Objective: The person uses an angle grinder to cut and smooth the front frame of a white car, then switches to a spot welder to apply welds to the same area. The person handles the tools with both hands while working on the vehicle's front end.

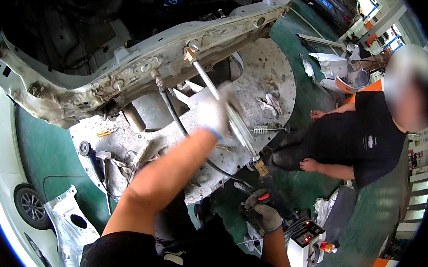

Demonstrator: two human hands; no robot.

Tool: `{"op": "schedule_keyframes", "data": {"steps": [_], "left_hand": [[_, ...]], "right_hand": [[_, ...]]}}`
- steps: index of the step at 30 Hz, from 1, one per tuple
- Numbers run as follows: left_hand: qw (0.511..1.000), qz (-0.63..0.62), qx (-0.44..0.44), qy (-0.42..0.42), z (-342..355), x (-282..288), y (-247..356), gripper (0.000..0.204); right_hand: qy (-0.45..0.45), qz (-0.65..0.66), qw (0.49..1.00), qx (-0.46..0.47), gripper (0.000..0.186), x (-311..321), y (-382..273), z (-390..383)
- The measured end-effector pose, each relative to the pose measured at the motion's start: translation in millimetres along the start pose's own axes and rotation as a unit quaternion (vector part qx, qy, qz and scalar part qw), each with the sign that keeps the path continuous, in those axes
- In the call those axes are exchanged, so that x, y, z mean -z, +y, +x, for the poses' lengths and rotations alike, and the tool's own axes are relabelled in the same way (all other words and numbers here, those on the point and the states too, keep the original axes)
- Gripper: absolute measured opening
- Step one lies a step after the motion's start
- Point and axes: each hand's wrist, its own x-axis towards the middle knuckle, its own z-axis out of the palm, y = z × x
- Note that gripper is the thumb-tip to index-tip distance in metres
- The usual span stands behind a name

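A long slide-hammer dent puller (202, 75) runs from the bare, dented car body panel (115, 73) down toward me, its brass tip (189, 55) against the panel. My right hand (269, 217), in a grey glove, is closed round its dark rear handle by a red trigger (263, 197). At the rod's middle is my left hand (214, 114), in a pale glove; it is smeared by motion, so its fingers cannot be made out. A black cable (175, 117) ends in a brass clamp (157, 78) fixed to the panel left of the rod.
Under the panel lies a round metal platform (274, 69) bearing a grinder (89, 152), gloves (270, 103) and a spring-fitted rod (271, 129). A white welder box (305, 243) stands at lower right. A co-worker (343, 134) stands at right; a white car (7, 163) at left.
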Motion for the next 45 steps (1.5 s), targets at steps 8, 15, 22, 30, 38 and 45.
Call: {"op": "schedule_keyframes", "data": {"steps": [8,15,22,30,38,45], "left_hand": [[0.999,0.004,0.021,-0.034,-1,-1,12,0.019],[0.998,0.046,-0.016,-0.047,-21,10,-27,0.023],[0.971,-0.166,0.092,-0.146,-12,13,24,0.025],[0.995,-0.069,0.06,-0.031,-5,2,9,0.019],[0.996,0.018,0.041,0.077,-7,2,5,0.014],[0.998,0.005,0.046,0.034,1,12,4,0.016]], "right_hand": [[-0.005,0.052,0.999,-0.009,0.031,12,14,2],[-0.016,0.03,0.999,-0.004,0.032,20,21,11],[0.116,-0.456,0.87,0.15,0.027,7,-1,9],[-0.055,0.069,0.995,0.041,0.032,18,35,26],[-0.051,0.138,0.989,0.003,0.041,11,57,21],[-0.044,0.101,0.994,0.006,0.04,12,56,23]]}}
